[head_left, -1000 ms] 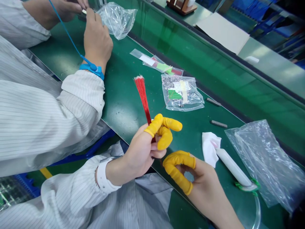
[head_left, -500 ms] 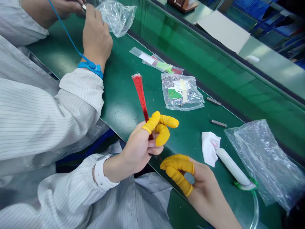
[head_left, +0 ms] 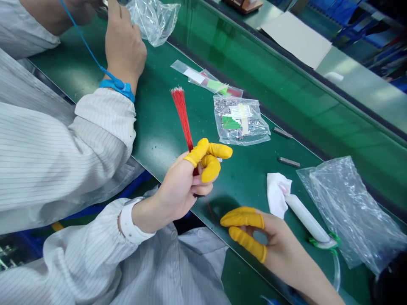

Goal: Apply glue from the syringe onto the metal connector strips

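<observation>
Near the edge of the green worktop (head_left: 155, 131), your left hand (head_left: 176, 188) is closed around a bundle of red wires (head_left: 182, 112), whose pale tips fan out above your thumb. Below that fist, a thin red strand (head_left: 208, 206) hangs towards your right hand (head_left: 278, 239), whose thumb and forefinger, in yellow finger cots (head_left: 243, 217), stand slightly apart just over the surface.

Past your right hand lie a white cloth (head_left: 277, 195), a white tube (head_left: 308, 218) tied with green at its end, and a large clear bag (head_left: 351, 212). Farther up the worktop, ahead of your left hand, you have a bag of small metal parts (head_left: 241, 123), with labelled clear sleeves (head_left: 206, 82) just beyond it and two grey bars (head_left: 288, 162) to its right.

To your left, a co-worker's hand (head_left: 125, 48) wears a blue wrist strap (head_left: 119, 87), near a crumpled clear bag (head_left: 155, 21). A shiny green panel (head_left: 280, 89) runs along the far side of your worktop; behind it, a pale counter (head_left: 352, 82) carries a white board (head_left: 297, 39) and a wooden stand (head_left: 243, 6). The room beyond is blurred, with blue shapes.
</observation>
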`<state>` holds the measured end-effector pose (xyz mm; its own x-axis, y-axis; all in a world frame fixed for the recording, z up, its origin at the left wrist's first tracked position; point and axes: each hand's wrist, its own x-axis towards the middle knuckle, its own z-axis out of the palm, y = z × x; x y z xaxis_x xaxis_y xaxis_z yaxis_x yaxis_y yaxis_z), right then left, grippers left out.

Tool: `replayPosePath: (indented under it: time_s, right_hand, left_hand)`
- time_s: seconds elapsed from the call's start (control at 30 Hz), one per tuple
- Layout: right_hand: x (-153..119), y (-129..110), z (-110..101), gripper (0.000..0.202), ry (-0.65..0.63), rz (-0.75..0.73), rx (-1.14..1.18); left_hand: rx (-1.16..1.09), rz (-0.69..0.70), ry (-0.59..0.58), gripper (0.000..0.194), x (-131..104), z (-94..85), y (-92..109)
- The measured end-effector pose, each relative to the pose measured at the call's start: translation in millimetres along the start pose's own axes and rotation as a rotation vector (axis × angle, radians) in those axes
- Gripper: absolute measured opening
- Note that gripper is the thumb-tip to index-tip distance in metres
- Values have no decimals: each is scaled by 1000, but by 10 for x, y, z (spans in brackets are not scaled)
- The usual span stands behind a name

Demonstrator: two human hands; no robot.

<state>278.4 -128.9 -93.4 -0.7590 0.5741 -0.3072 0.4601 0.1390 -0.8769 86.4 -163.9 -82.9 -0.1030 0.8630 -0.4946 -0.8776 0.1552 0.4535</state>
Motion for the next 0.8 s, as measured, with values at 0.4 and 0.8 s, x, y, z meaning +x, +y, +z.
replayPosePath:
  time_s: [0.4, 0.8]
  right_hand:
    - [230, -234, -40, 28, -104, -9, -22]
    - [224, -135, -128, 23, -372, 71, -102]
  left_hand:
    - [44, -18, -42, 51, -9, 60, -8]
    - [39, -31, 59, 49, 1, 66, 41]
